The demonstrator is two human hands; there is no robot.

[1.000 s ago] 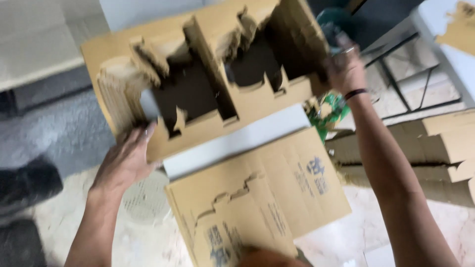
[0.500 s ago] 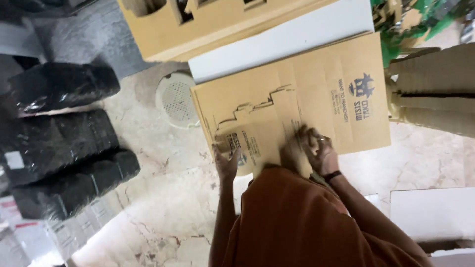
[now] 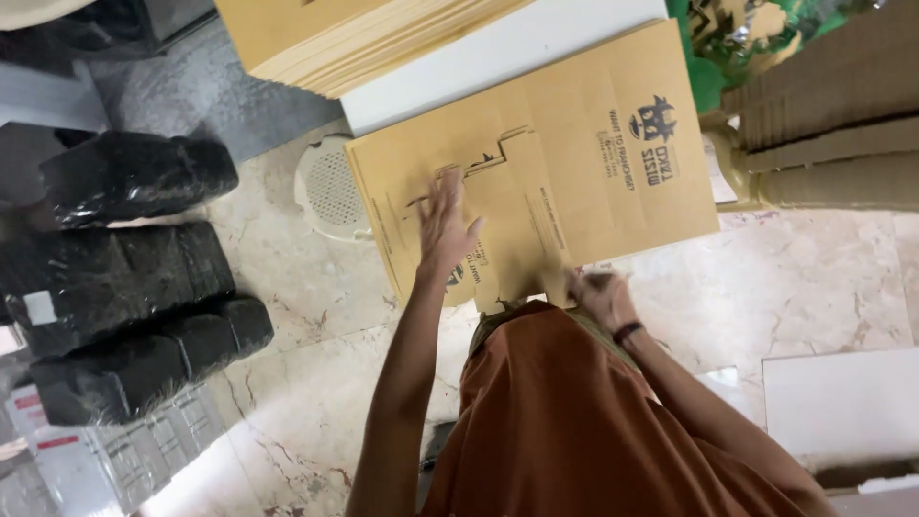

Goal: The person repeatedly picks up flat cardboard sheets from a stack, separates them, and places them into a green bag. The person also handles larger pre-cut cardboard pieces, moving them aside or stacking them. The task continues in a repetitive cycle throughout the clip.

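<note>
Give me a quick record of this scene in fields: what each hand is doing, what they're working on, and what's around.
Left hand: flat, fingers spread, on the cardboard sheet
Right hand: at the sheet's near edge, blurred, grip unclear
Cardboard sheet: tan, flat, die-cut, dark print
Under the sheet: white board
Further off: cardboard stack
Floor: pale marble
Left side: black wrapped bundles
By the sheet: round white grille

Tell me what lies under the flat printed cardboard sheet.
The cardboard sheet tops a stack, its layered edges showing at the left. The left hand presses flat on it; the right hand is at its near edge. What carries the stack is covered.
</note>
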